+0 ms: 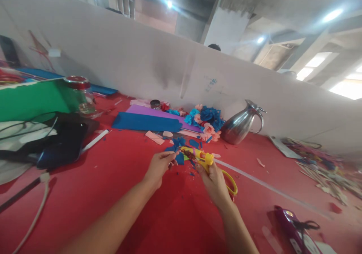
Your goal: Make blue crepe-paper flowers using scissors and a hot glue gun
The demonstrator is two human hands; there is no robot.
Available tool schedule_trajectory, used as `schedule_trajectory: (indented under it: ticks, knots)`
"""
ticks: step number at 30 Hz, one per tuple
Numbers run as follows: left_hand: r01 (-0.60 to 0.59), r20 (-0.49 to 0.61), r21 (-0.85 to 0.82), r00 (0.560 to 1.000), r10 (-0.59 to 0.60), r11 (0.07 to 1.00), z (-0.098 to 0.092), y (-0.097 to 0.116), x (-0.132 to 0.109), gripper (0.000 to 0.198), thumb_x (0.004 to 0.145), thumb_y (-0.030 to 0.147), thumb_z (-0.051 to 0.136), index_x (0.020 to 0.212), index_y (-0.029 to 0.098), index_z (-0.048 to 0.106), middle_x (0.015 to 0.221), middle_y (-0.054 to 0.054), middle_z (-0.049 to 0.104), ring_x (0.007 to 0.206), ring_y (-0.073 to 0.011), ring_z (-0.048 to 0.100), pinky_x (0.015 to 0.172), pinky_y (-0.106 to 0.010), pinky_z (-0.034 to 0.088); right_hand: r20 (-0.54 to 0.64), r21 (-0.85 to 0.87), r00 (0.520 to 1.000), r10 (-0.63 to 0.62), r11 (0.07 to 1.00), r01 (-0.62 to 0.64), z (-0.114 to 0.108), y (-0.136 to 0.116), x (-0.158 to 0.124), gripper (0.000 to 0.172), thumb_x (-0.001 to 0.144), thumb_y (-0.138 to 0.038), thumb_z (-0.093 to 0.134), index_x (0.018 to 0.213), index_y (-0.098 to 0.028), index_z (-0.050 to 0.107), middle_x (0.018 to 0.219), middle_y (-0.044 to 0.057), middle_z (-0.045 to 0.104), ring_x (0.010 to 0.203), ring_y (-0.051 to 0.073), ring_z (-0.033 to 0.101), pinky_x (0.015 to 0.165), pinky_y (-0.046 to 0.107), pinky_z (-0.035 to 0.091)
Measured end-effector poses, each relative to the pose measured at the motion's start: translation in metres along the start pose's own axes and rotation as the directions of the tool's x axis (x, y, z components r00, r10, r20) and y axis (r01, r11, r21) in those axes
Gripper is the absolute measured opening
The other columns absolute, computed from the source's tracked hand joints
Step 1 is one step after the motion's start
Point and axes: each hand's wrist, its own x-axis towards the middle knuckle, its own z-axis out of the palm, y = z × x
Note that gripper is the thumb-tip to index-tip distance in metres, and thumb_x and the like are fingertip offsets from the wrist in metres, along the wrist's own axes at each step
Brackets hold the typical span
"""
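Note:
My right hand (213,180) is wrapped round a yellow hot glue gun (202,155), whose dark, smeared nozzle end points left. Close to that nozzle, my left hand (162,166) has its thumb and fingers pinched together; what lies between them is too small and blurred to name. Crumpled blue paper (178,142) shows just beyond the fingertips, and I cannot tell whether they touch it. A yellow loop (232,183), perhaps the gun's cord, curves beside my right wrist. Blue paper scraps (194,143) lie scattered around and under the gun.
Blue card (147,122) overlaps a purple sheet (135,110) at the back. Paper flowers (209,118) and a steel jug (239,125) stand by the wall. A glass jar (85,99) and dark bag (65,141) sit left; a purple device (294,229) lies front right.

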Motion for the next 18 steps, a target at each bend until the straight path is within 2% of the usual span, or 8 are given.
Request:
schedule_trajectory:
  ticks: [4,10,18]
  knots:
    - [0.02,-0.002,0.002,1.0,-0.02,1.0,0.0011,0.0005,-0.0007,0.032,0.052,0.044,0.074,0.049,0.015,0.06,0.048,0.0,0.054,0.046,-0.0085,0.041,0.048,-0.023,0.029,0.014,-0.052,1.0,-0.002,0.999,0.003,0.0038,0.0017,0.0001,0.024,0.084,-0.041,0.047,0.075,-0.02,0.054,0.062,0.004,0.062,0.054,0.018,0.054,0.052,0.026,0.034]
    - [0.018,-0.011,0.015,1.0,-0.018,1.0,0.0016,-0.0008,-0.0002,0.033,0.052,0.045,0.075,0.05,0.015,0.061,0.047,0.001,0.053,0.045,-0.0086,0.041,0.048,-0.024,0.029,0.045,-0.078,0.999,-0.024,0.997,0.027,0.0069,0.0038,0.0008,0.027,0.086,-0.042,0.045,0.079,-0.018,0.056,0.068,0.007,0.065,0.059,0.021,0.059,0.055,0.027,0.037]
    - [0.003,0.01,0.038,1.0,-0.003,0.999,-0.0006,-0.0056,0.0022,0.035,0.055,0.047,0.074,0.049,0.015,0.059,0.048,0.002,0.051,0.044,-0.0083,0.039,0.048,-0.024,0.027,0.034,-0.119,0.999,-0.019,0.993,0.023,0.0062,0.0036,-0.0001,0.028,0.086,-0.042,0.044,0.076,-0.019,0.056,0.064,0.006,0.064,0.057,0.021,0.059,0.053,0.027,0.035]
